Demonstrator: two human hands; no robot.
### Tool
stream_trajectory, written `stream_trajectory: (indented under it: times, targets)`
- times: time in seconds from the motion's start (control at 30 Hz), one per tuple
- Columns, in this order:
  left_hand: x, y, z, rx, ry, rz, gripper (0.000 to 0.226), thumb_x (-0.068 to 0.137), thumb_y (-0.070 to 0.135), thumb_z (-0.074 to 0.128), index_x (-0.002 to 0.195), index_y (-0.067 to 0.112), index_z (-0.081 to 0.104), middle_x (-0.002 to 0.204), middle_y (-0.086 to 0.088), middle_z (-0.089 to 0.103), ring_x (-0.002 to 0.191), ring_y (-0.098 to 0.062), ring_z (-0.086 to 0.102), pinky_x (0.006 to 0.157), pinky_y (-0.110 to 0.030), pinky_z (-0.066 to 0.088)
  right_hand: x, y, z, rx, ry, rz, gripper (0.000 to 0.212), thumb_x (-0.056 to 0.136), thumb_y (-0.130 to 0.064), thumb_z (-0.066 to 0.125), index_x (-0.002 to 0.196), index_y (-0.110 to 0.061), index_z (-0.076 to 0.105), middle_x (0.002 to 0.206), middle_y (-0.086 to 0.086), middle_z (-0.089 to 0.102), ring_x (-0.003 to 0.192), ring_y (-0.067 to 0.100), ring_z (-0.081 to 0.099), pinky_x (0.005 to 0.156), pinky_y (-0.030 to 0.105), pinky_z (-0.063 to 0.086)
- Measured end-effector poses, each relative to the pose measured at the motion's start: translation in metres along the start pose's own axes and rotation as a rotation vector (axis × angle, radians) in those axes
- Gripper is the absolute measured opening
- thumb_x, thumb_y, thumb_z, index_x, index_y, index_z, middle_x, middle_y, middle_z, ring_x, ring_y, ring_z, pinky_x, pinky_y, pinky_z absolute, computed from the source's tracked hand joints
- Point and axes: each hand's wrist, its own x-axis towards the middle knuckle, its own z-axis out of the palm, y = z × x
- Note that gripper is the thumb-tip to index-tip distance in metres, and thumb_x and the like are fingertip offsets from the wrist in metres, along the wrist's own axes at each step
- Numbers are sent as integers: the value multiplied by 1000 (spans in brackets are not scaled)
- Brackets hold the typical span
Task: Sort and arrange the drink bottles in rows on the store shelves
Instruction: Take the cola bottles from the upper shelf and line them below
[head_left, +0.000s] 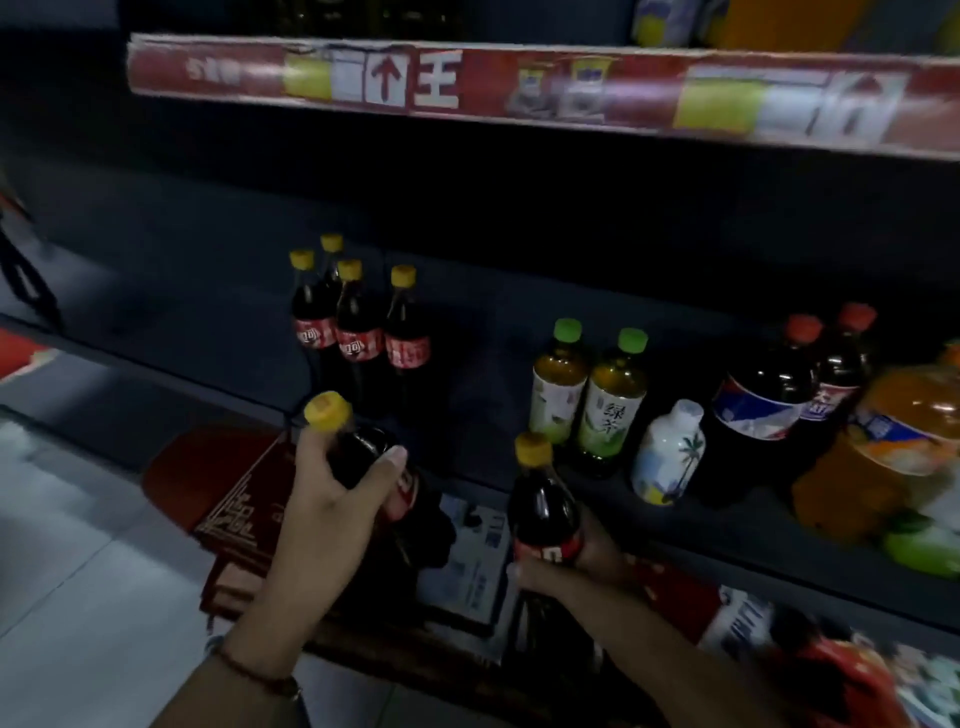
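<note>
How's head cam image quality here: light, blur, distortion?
Head view: dim overall, shelf back nearly black; upper price strip motion-smeared and bowed by the wide lens; glare on the floor tiles; left hand and right hand with their cola bottles stay readable.

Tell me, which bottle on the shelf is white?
The short white bottle with a palm tree, between the green-capped tea bottles and the big dark cola.

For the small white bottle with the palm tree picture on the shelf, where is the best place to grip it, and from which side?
Probably grip the white bottle around its rounded body from the front, the open shelf edge side. A green tea bottle stands close on its left and a large cola bottle on its right, so side access looks tight.
</note>
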Motion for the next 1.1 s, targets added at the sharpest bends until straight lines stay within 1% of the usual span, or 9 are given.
stream_trajectory:
  times: [0.07,0.13,0.23,0.37,0.53,0.8,0.93,1.03,1.1]
  targets:
    - [-16,-4,-2,-6,17,49,40,90,28,69,121,39,47,99,22,64,85,16,60,70,-6,46,-13,13,3,40,-23,-59,72,60,-29,89,121,-41,53,113,-10,66,99,7,64,78,24,51]
    - [-26,-9,-5,-27,17,77,40,89,31,70,123,35,48,108,10,64,90,7,64,77,-17,48,-28,24,4,61,31,-100,70,60,-31,90,119,-40,54,109,-12,66,96,6,63,77,23,49]
    - [-43,-11,-14,-19,-16,82,31,91,30,69,115,32,50,106,4,63,88,4,64,73,-15,48,-60,41,7,38,123,-101,58,71,-17,86,114,-38,54,105,-12,67,90,2,63,69,16,46]
    - [-45,1,-22,18,-54,149,30,91,32,68,113,35,49,107,8,60,97,-6,62,79,-23,47,-79,43,3,-142,102,-159,50,68,-14,87,106,-34,60,101,-9,71,89,2,66,67,12,48]
    - [-26,26,-20,98,-60,238,39,91,33,68,122,28,45,103,15,58,89,8,60,78,-19,47,-65,17,-1,-193,142,-202,26,69,-8,86,84,-19,67,78,-3,72,72,8,68,56,11,48]
    - [50,22,15,133,-220,266,46,93,38,65,130,28,39,112,15,58,100,-1,60,78,-16,48,24,-56,13,-98,216,-320,48,65,-18,89,104,-30,62,97,-12,69,85,2,63,65,14,46]
    - [96,-3,35,119,-263,274,44,97,30,61,132,20,37,124,3,57,113,-11,58,90,-21,48,75,-74,27,-141,310,-402,54,61,-24,89,108,-31,62,102,-10,70,95,11,65,74,23,49]
    - [120,-23,43,61,-314,280,38,99,31,57,130,24,36,134,-3,51,124,-14,52,103,-31,46,107,-78,38,-222,372,-403,69,51,-40,83,115,-30,60,106,-10,70,98,14,64,84,35,52]
    - [130,-29,47,19,-318,285,37,100,34,54,131,26,36,135,-5,52,125,-15,53,100,-28,49,127,-79,45,-287,404,-397,70,50,-44,82,115,-29,60,104,-10,70,97,14,65,82,36,53]
